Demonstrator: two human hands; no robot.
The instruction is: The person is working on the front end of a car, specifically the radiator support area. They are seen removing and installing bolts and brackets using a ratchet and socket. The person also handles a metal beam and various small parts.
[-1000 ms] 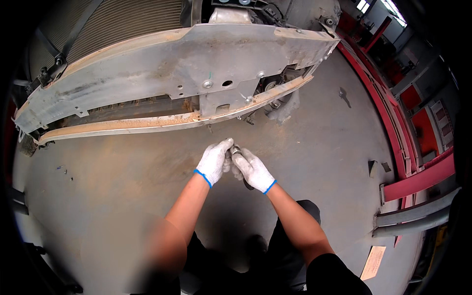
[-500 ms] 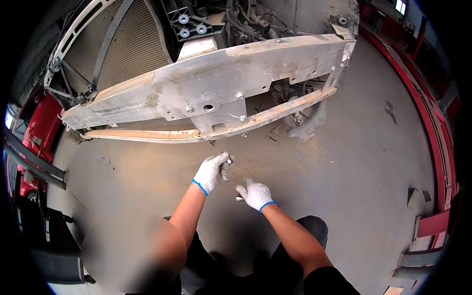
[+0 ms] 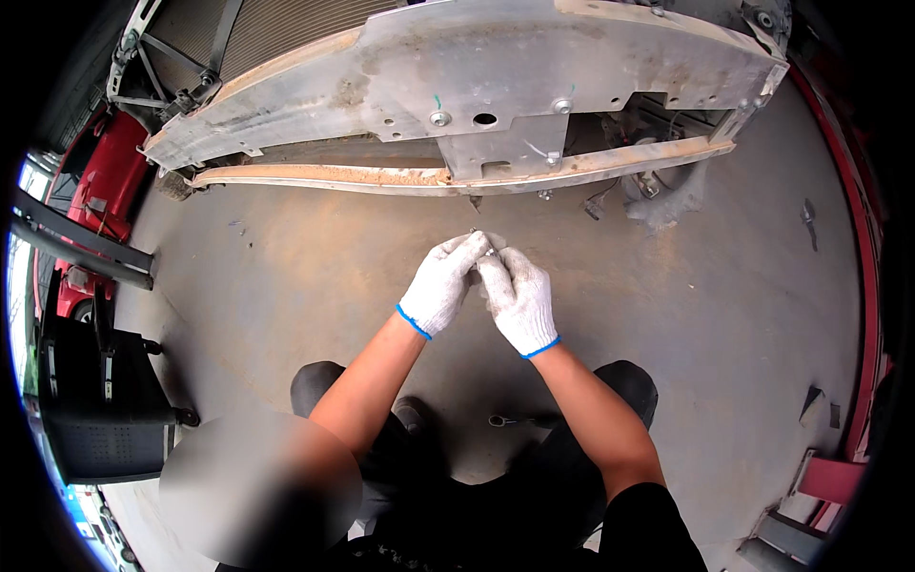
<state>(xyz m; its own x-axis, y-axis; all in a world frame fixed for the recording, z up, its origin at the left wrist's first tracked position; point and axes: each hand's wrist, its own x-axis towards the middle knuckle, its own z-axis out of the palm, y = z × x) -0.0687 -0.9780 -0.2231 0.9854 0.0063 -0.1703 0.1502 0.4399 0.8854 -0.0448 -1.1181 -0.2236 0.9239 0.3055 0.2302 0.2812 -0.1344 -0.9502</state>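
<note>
My left hand (image 3: 441, 286), in a white knit glove with a blue cuff, is closed with its fingertips pinched together. My right hand (image 3: 522, 297), gloved alike, is closed against it, and the fingertips of both hands meet. A small shiny metal piece (image 3: 491, 252) peeks out between the fingers; most of it is hidden, so its kind cannot be made out. Beyond the hands stands the stripped front of a car, with a dusty metal bumper beam (image 3: 400, 86) across it. Bolts (image 3: 439, 119) show on the beam's face. Below it runs a thin lower crossbar (image 3: 329, 178).
On the floor between my legs lies a metal wrench (image 3: 510, 420). A black cart (image 3: 110, 448) stands at the left, near a red car (image 3: 114, 181). Red lift rails (image 3: 872, 276) run along the right. Dark scraps (image 3: 812, 400) lie beside them.
My hands were apart, each with a small shiny metal piece at its fingers. They have come together at the fingertips. The view has tipped down, bringing the wrench into sight.
</note>
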